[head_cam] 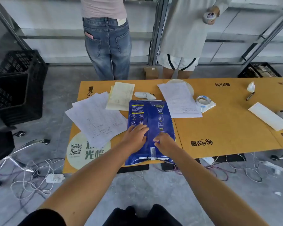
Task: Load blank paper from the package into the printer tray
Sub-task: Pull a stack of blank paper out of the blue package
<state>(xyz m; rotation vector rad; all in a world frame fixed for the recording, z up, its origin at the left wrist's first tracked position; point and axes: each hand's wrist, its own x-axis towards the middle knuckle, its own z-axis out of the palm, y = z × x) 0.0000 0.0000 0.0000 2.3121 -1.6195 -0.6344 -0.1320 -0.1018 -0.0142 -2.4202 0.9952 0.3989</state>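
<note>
A blue paper package [151, 118] lies flat on the cardboard-covered table [227, 128], its near end at the table's front edge. My left hand [136, 137] rests on the package's left half with fingers spread flat along the centre seam. My right hand [165, 144] sits on the right half, fingertips curled at the wrapper near the seam. Whether either hand pinches the wrapper is not visible. No printer or tray is in view.
Printed sheets [96, 118] lie left of the package, a lined sheet [178, 100] and a tape roll [203, 102] to the right. A white scanner [145, 95] lies behind it. Two people stand beyond the table. Black crates [18, 88] and floor cables [39, 178] are at left.
</note>
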